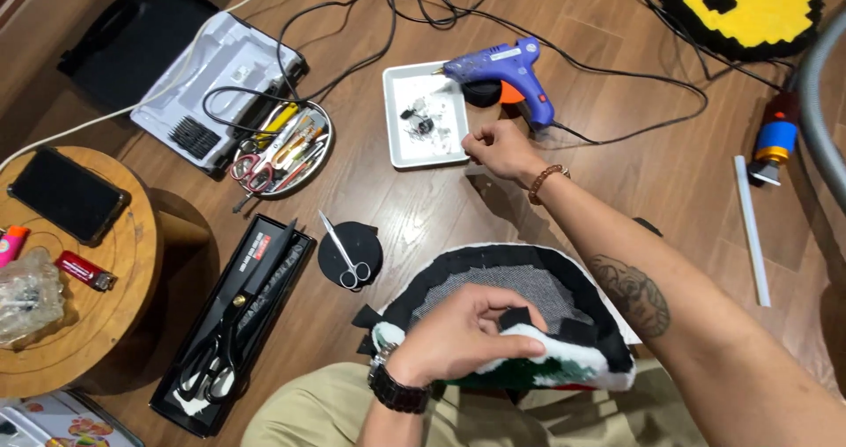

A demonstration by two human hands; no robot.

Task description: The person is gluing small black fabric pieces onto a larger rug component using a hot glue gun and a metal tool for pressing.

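A wooden plank floor (423,209) fills the frame, strewn with tools and black cables. At the lower centre, a tufted rug piece (520,324) lies across the person's lap, back side up: grey mesh in the middle, a black border, and white, green and red pile showing at its near edge. The left hand (463,337), a dark watch on its wrist, sits on this near edge with fingers curled over the pile, pinching a small black patch (515,317) against it.

The right hand (502,150), wearing a bead bracelet, is stretched well away from the rug towards the upper centre. Its fingers are drawn together at the right edge of a white tray (401,139); whether they hold anything cannot be told. Just beyond it stands a blue glue gun (511,68), its nozzle over the tray.

Left of the rug, small scissors (345,255) rest on a black felt disc (352,236). Further left, large shears (225,341) lie in a long black box. A round dish of hand tools (286,147) sits in the upper left, beside an open black case. At the left edge, a round wooden stool (88,324) carries a phone (69,194) and a red lighter (84,271). A yellow and black pixel-pattern rug (749,11) shows at the upper right.
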